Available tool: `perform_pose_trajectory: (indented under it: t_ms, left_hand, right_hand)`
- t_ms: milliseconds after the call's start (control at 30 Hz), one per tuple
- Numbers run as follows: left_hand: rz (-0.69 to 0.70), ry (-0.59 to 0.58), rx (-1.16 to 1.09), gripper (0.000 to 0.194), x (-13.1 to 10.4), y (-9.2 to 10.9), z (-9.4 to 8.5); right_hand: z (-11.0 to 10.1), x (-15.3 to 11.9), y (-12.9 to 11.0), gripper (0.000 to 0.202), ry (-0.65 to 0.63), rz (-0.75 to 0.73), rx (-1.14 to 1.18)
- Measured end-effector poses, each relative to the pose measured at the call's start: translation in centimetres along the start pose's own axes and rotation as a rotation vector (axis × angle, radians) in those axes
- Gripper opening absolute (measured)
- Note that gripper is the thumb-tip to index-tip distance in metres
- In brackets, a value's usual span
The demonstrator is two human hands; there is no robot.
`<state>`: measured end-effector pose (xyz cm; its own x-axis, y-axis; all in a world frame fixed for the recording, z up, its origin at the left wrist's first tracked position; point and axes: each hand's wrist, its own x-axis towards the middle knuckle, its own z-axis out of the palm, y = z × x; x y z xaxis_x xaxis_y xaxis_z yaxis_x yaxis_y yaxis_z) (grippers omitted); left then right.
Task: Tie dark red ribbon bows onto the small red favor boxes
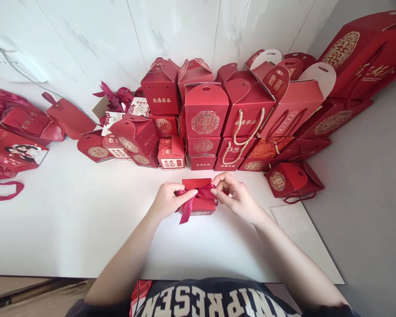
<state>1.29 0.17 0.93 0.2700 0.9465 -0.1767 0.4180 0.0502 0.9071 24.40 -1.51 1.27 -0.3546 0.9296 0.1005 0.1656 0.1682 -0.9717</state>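
A small red box [201, 207] sits on the white table in front of me, with a dark pink ribbon [187, 210] across its top. The ribbon is looped at the middle, and one loose end hangs down over the left front of the box. On the left side, my left hand [170, 199] pinches the ribbon between thumb and fingers. My right hand [236, 196] is closed on the ribbon at the right of the knot, thumb against fingertips. The fingers partly cover the ribbon and the box's upper edges.
Stacked red gift boxes [206, 110] line the wall behind. A low red box [293, 179] lies at the right near the grey wall. Red bags [20, 156] and a flat red piece [69, 115] lie at the left. The white table [86, 224] ends near my shirt.
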Motion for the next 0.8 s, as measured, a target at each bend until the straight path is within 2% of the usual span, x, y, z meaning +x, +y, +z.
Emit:
perform_pose_trajectory:
  t_ms: [167, 400, 533, 667, 800]
  left_hand:
    - [-0.04, -0.032, -0.011, 0.052, 0.0, 0.1, 0.0]
    - [-0.044, -0.018, -0.007, 0.05, 0.0, -0.1, 0.3]
    - [-0.045, -0.017, -0.028, 0.049, 0.2, -0.5, 0.4]
    - [-0.033, -0.065, -0.072, 0.048, 0.2, -0.5, 0.0]
    - [-0.017, -0.092, 0.046, 0.052, 0.3, 0.3, -0.6]
  right_hand:
    - [1.2, -2.2, -0.8, 0.014, 0.049, -0.004, -0.107]
    - [4.0, -5.0, 0.2, 0.014, 0.266, 0.067, -0.054]
    - [5.4, -6.2, 1.2, 0.009, 0.25, 0.069, -0.121]
    - [6.4, -6.8, 2.9, 0.005, 0.211, 0.023, -0.196]
    - [6.4, -6.4, 4.1, 0.009, 0.166, -0.055, -0.37]
